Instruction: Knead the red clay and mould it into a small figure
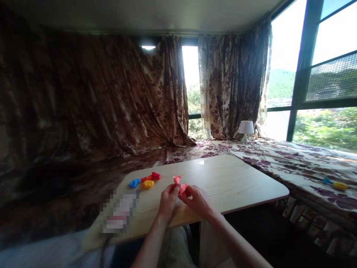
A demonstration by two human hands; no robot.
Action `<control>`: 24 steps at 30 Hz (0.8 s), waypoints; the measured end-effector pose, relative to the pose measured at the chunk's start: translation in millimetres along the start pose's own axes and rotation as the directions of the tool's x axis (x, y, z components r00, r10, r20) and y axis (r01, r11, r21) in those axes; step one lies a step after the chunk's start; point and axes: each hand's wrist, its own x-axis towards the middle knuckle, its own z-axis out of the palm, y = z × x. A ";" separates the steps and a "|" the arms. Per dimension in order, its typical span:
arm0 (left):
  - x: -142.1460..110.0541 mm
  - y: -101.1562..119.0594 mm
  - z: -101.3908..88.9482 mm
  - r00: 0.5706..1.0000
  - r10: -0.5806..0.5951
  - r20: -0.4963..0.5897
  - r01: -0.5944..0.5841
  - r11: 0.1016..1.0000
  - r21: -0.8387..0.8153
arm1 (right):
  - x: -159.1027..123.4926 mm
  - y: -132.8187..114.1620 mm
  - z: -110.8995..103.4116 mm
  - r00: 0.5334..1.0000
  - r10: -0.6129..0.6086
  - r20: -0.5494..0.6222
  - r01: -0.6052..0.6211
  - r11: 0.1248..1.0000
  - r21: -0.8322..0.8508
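Both my hands meet above the near edge of a pale wood-look table (223, 178). Between them is a coral-red crumpled piece (182, 189), thin and soft-looking; whether it is paper, cloth or rubber I cannot tell. My left hand (168, 199) pinches its left side, with one end sticking up past the thumb. With bent fingers, my right hand (196, 199) grips its right side. Left of my hands on the tabletop lie a blue crumpled piece (134, 183), a yellow one (147, 184) and a red one (152, 176), close together.
A blurred-out flat object (119, 214) lies at the table's left edge, a dark cord below it. On the flower-patterned cover (301, 163) at right rests a yellow and blue item (338, 185). A small white lamp (245, 128) stands behind, near the curtains (223, 85).
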 end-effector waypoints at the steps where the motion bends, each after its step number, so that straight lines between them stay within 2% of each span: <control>1: -0.2 -0.1 0.3 1.000 0.005 0.006 -0.005 1.000 0.005 | -0.3 0.2 -0.2 1.000 -0.013 0.000 0.013 1.000 -0.007; 12: -0.2 0.3 -0.2 0.999 0.033 0.037 -0.036 0.995 0.090 | -3.0 -2.2 -3.5 0.995 -0.097 -0.016 0.095 0.990 -0.108; 17: 0.6 -1.5 -1.0 0.997 0.042 0.058 -0.047 0.995 0.089 | -2.8 -4.1 -3.9 0.998 -0.062 -0.002 0.061 0.989 -0.135; 24: 3.5 -4.6 -4.8 0.996 0.031 -0.082 -0.028 0.999 0.038 | -2.0 -9.1 -4.4 0.998 0.012 0.062 -0.006 0.996 -0.094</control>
